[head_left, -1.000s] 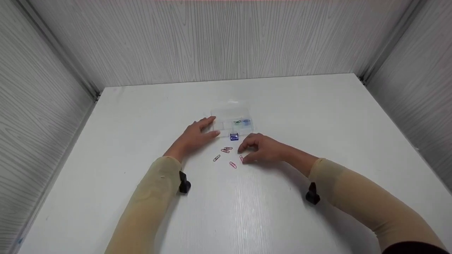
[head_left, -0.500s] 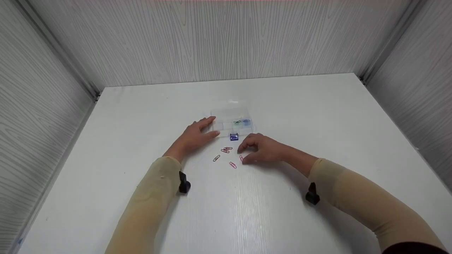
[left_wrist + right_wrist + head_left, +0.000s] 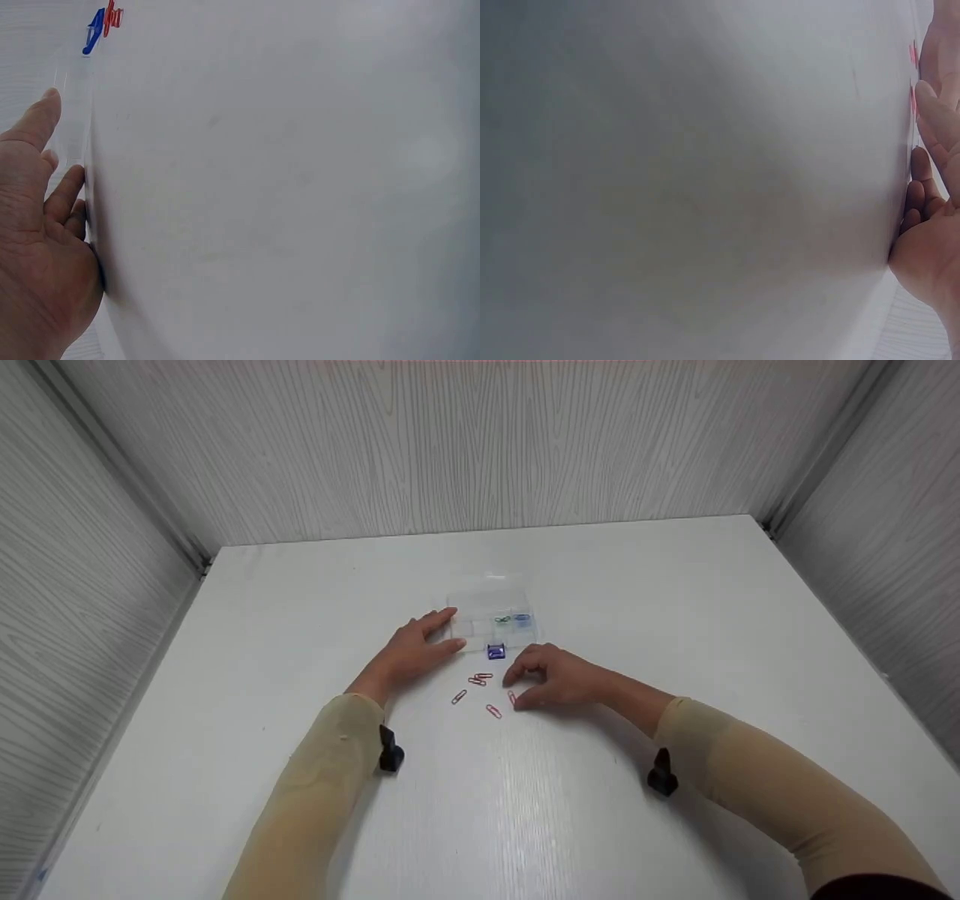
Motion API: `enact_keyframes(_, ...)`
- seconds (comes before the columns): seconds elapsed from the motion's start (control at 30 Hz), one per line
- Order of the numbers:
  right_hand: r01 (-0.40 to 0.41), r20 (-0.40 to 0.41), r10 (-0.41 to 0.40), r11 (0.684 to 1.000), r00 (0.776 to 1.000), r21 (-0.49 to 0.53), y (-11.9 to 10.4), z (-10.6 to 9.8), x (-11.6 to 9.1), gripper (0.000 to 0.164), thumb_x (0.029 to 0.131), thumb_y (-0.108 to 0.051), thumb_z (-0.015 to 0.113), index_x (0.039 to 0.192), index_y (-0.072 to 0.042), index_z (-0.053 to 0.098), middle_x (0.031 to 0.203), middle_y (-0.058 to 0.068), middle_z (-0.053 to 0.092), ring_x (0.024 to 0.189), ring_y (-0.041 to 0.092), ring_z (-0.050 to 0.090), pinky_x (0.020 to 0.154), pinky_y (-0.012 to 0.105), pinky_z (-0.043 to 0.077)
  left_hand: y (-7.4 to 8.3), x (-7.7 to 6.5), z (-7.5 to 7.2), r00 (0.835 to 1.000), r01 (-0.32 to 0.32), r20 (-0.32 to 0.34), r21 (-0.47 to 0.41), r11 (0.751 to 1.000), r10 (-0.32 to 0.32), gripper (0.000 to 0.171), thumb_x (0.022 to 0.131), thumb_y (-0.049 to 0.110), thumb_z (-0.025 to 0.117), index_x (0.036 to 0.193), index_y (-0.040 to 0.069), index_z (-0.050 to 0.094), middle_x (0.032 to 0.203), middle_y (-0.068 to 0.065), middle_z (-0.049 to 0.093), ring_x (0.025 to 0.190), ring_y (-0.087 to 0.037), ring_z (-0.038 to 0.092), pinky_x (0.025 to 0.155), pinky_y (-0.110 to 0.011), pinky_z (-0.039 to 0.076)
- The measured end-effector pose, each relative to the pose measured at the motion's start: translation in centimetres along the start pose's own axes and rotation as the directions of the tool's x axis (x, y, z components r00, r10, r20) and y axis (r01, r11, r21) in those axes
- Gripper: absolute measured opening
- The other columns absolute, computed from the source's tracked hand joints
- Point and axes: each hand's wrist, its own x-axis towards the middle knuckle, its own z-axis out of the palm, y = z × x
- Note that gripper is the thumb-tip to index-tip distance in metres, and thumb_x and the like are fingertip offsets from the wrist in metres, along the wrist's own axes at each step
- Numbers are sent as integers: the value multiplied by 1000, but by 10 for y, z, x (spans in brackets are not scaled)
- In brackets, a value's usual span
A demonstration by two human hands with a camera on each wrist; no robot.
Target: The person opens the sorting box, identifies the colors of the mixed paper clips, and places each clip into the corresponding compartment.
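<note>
A clear plastic compartment box (image 3: pixel 486 601) lies on the table with its lid laid back. Inside it are green paper clips (image 3: pixel 502 619) and blue paper clips (image 3: pixel 522 617). My left hand (image 3: pixel 416 649) rests at the box's left side, thumb near the front corner and fingers extended. Several red paper clips (image 3: pixel 493 711) lie scattered in front of the box. Over the rightmost red paper clip (image 3: pixel 511 697) is my right hand (image 3: pixel 559 679), its thumb tip at the clip and its bent index finger apart from the thumb. The right wrist view barely shows the clips.
A blue clasp (image 3: pixel 496 651) sits at the box's front edge, between the two hands. White table surface (image 3: pixel 450 817) surrounds everything. Grey wood-grain panels (image 3: pixel 480 450) stand at the back and both sides.
</note>
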Motion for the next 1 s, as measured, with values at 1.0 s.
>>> enact_keyframes(1.0,-32,1,32,999,999,-20,-1,2,1,23,90,-21,88,111,-30,82,122,-5,66,124,20,52,112,44,39,-2,-1,0,1000,-17,-9,-9,1000,17,75,98,66,63,165,46,36,176,3,22,164,-34,4,129,-58,9)
